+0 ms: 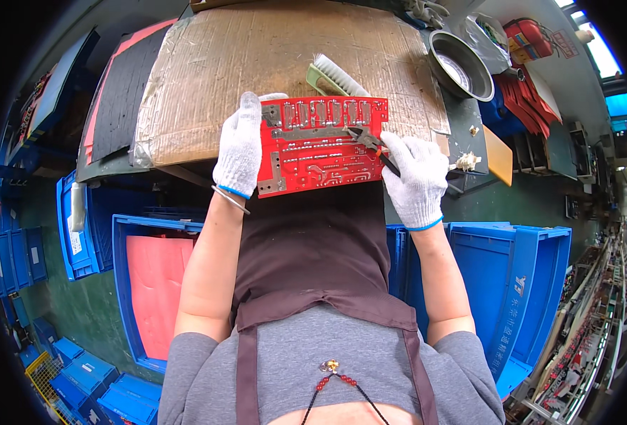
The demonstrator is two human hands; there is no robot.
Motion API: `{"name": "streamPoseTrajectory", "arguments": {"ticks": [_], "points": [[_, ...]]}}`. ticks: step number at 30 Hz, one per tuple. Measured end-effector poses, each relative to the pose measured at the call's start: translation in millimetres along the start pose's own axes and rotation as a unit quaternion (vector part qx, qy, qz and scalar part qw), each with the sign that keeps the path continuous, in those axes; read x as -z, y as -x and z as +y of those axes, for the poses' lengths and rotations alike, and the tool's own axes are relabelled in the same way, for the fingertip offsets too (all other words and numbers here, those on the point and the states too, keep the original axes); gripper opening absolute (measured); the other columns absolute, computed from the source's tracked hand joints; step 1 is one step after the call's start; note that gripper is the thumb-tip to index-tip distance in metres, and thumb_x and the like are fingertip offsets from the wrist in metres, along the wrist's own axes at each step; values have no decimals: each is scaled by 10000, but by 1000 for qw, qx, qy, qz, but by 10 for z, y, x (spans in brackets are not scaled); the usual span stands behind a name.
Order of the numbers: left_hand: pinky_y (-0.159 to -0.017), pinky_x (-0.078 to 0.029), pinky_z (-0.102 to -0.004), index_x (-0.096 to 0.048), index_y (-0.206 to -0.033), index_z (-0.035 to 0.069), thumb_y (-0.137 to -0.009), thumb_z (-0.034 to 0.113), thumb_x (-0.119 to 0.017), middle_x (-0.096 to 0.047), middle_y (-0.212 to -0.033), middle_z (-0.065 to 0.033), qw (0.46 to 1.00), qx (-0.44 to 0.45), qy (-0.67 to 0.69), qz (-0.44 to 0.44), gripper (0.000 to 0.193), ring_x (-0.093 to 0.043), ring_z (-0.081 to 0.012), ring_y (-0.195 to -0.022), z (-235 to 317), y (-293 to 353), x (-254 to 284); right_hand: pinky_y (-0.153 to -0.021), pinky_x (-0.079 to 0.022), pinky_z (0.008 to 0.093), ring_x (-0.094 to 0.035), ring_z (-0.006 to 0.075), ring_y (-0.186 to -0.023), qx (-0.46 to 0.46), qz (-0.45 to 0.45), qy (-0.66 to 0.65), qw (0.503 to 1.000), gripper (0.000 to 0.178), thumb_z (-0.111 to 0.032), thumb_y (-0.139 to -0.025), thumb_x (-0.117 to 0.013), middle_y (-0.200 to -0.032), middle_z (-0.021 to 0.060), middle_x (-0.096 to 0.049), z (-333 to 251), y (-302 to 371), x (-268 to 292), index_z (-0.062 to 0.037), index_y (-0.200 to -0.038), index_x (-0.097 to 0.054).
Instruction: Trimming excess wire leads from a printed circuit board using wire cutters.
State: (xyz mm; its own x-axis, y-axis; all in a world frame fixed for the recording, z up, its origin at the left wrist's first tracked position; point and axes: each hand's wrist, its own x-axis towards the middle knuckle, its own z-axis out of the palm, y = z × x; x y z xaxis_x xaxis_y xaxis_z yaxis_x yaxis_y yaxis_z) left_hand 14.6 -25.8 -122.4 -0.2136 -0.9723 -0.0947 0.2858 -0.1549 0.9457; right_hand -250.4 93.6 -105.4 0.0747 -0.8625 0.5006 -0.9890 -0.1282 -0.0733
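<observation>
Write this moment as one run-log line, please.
left hand: holding red circuit board | right hand: holding cutting pliers over board | brush: on cardboard

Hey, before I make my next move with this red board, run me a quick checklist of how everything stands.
1. Left hand gripping the red circuit board at its left side: ok.
2. Right hand holding the diagonal cutters by the handles: ok.
3. Gloves on both hands: ok, white knit with blue cuff edges.
4. Forearms covered: not ok, both bare between glove and sleeve.
5. Cutter tips touching the board: cannot tell; they overlap its face in this view.
6. Brush out of both hands: ok, lying on the cardboard, partly hidden by the board.
</observation>
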Motion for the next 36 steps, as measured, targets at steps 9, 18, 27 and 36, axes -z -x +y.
{"name": "streamPoseTrajectory", "arguments": {"ticks": [9,18,27,36], "points": [[-896,-597,-305,-726,-1256,-42,-1165,509,-401,-777,-1087,-112,1000,6,-6,9,646,-733,-147,-961,43,32,-24,-999,-466,429,-665,278,-1063,-25,110,-64,991,555,-35,-725,-839,-1101,63,-731,20,136,-104,-151,-1263,-761],[-926,-606,-353,-695,-1307,-52,-1178,480,-370,-774,-1122,-128,999,25,44,14,637,-742,-196,-999,-39,-26,45,-981,-554,391,-685,276,-1073,-238,143,43,960,501,46,-820,-789,-1144,103,-719,484,777,351,-93,-1299,-737],[-949,-629,-402,-643,-1376,-51,-1169,518,-356,-758,-1215,-173,997,51,57,24,670,-759,-249,-1045,-86,-74,78,-995,-537,456,-663,310,-1124,-415,-6,140,899,493,-167,-867,-795,-1145,115,-693,985,1072,549,-199,-1353,-718],[-918,-621,-348,-684,-1325,-39,-1159,549,-370,-767,-1165,-149,999,36,33,20,686,-755,-210,-1023,-58,-46,0,-1038,-529,500,-629,375,-1208,-439,-136,232,858,617,-313,-838,-783,-1290,158,-665,1206,1015,560,-259,-1440,-662]]}}
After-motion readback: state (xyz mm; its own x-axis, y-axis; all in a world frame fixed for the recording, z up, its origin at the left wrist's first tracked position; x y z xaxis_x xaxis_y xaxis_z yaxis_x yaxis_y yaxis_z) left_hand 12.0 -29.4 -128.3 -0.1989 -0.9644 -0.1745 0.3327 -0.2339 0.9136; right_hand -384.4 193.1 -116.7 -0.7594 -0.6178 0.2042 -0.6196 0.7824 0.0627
